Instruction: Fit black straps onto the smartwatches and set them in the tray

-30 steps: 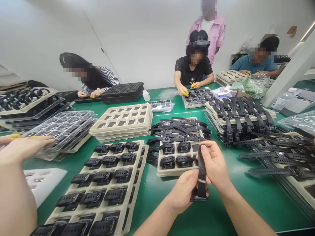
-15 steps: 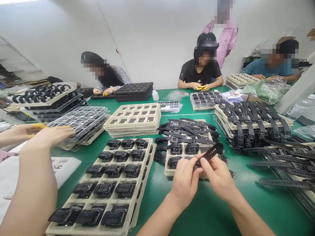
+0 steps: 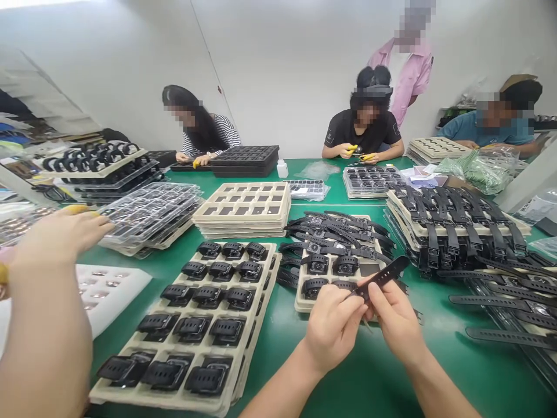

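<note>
Over the middle tray, my left hand (image 3: pixel 334 331) and my right hand (image 3: pixel 395 316) are closed around a black watch strap (image 3: pixel 394 270). Its holed end points up to the right, past my right thumb; whether a watch case is attached is hidden by my fingers. Just behind my hands, the beige tray (image 3: pixel 301 306) carries watches with curled straps in its front cells and several open-strapped watches (image 3: pixel 319 235) heaped at its back. Left of my hands lies a longer beige tray (image 3: pixel 230 371) with rows of black watches (image 3: pixel 204 377), their straps folded over.
A co-worker's arm (image 3: pixel 47 302) reaches in from the left over a white foam tray (image 3: pixel 126 284). Stacked beige trays (image 3: pixel 239 229), clear plastic trays (image 3: pixel 148 215) and a pile of strapped watches (image 3: pixel 461 220) surround me. Several people are across the green table (image 3: pixel 278 348).
The view has shifted slightly left. My hands still grip the strap, with my fingers slightly repositioned on it. The co-worker's hand at left has drawn back from the clear trays.
</note>
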